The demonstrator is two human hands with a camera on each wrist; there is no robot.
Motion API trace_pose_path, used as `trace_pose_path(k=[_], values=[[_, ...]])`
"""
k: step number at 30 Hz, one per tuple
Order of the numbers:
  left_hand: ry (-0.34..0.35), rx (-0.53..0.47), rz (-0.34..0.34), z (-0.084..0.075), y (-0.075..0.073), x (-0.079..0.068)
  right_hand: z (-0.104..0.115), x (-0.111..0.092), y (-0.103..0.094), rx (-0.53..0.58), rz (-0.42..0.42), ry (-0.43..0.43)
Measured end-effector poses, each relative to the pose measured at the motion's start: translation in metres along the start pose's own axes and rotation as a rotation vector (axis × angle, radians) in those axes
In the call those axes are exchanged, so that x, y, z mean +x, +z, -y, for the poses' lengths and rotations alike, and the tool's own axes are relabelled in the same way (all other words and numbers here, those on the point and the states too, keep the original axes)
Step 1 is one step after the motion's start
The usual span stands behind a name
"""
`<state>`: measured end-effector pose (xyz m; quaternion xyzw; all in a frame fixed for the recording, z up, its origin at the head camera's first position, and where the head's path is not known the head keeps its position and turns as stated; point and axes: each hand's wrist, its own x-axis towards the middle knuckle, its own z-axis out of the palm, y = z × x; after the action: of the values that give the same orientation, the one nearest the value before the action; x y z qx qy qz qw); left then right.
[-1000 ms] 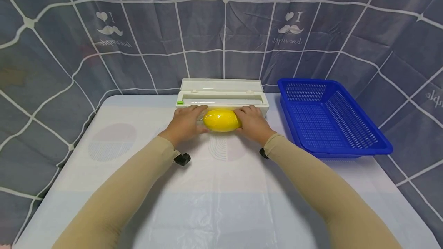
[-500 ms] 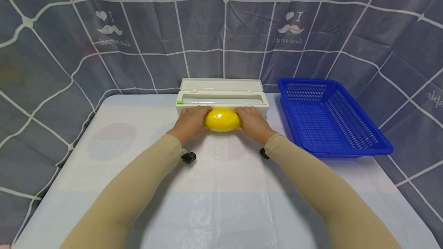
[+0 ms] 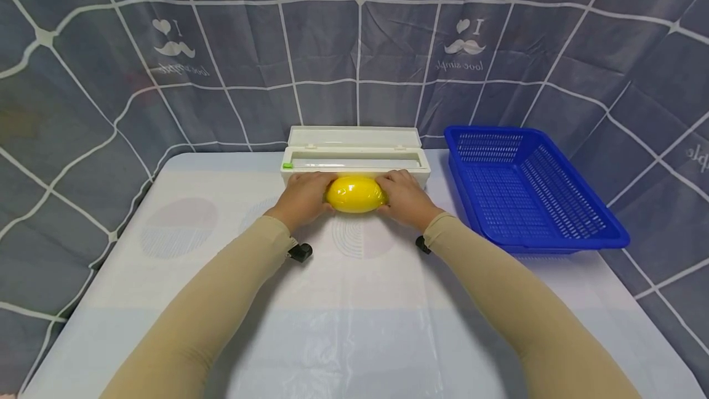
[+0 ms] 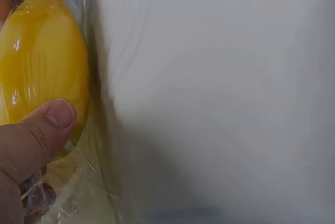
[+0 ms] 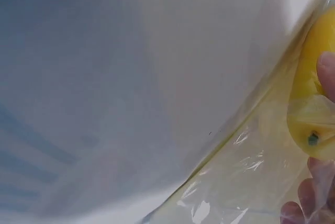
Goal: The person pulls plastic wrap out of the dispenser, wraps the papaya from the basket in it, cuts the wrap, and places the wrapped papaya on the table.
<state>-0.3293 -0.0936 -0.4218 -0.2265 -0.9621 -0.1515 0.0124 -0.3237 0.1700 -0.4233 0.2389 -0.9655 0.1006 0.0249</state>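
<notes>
A smooth yellow oval fruit [image 3: 356,194], covered in clear plastic film, is held between both hands in the head view. My left hand [image 3: 307,197] grips its left end; in the left wrist view the thumb [image 4: 61,113] presses on the film-covered skin. My right hand [image 3: 407,197] holds the right end. In the right wrist view a dark green spot marks one tip of the fruit [image 5: 301,124], and loose film [image 5: 230,182] spreads beside it. Just behind the hands stands a white cling film dispenser [image 3: 356,172], its lid [image 3: 356,136] raised, with a green slider at the left.
A blue plastic basket [image 3: 520,189] stands at the right on the table [image 3: 354,337], which has a pale patterned cover. A grey curtain with white lines [image 3: 354,42] hangs behind the table and along both sides.
My left hand has moved right, from the film beside the fruit onto the fruit's left end. The right hand, dispenser and basket have stayed nearly still.
</notes>
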Motion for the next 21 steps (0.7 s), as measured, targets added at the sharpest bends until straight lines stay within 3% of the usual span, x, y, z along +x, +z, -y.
trace_pose_path(k=[21], values=[[0.003,0.015,0.064,0.0,-0.0048,0.0016,-0.0049,0.0037,0.0018,0.039,0.038,-0.004]])
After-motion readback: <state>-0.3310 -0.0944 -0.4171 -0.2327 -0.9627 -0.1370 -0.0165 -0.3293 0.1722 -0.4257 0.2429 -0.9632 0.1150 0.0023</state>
